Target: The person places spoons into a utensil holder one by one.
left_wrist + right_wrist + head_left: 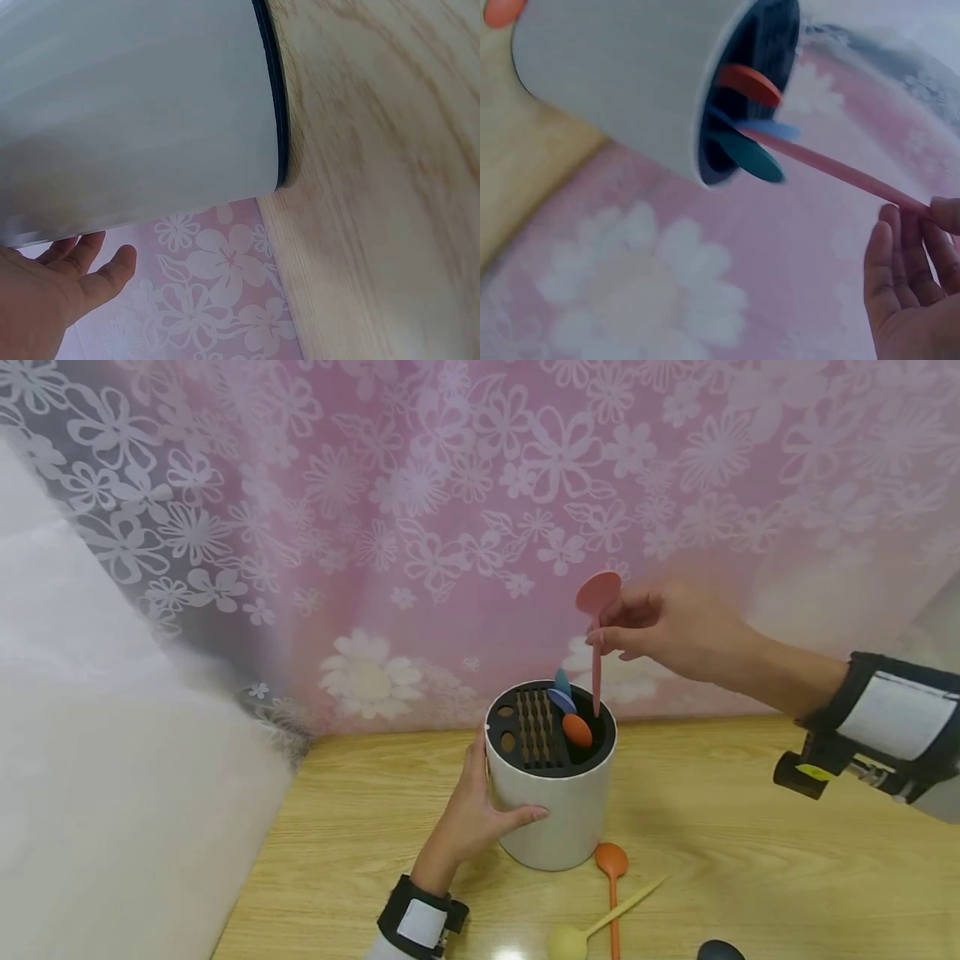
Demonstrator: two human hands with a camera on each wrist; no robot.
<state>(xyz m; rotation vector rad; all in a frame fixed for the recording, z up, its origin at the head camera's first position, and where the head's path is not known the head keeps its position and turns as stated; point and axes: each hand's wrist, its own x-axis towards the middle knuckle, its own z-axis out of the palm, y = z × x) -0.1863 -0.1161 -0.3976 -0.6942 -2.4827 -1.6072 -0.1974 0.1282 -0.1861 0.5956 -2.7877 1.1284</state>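
A white cylindrical utensil holder [553,818] with a black slotted top stands on the wooden table. My left hand [474,806] holds its left side, the thumb across the front; in the left wrist view some fingers show past the holder's edge. Above the opening, my right hand [675,625] pinches a pink spoon [597,597] by its handle, bowl up. The handle's lower end reaches into the open compartment in the head view. In that compartment stand an orange spoon [577,730], a blue utensil [561,701] and a teal utensil [563,682].
On the table [337,852] before the holder, a yellow spoon [567,942] lies crossed over another orange spoon [612,860]. A dark rounded thing [720,951] is cut off at the bottom edge. A pink flowered curtain [465,527] hangs behind the table.
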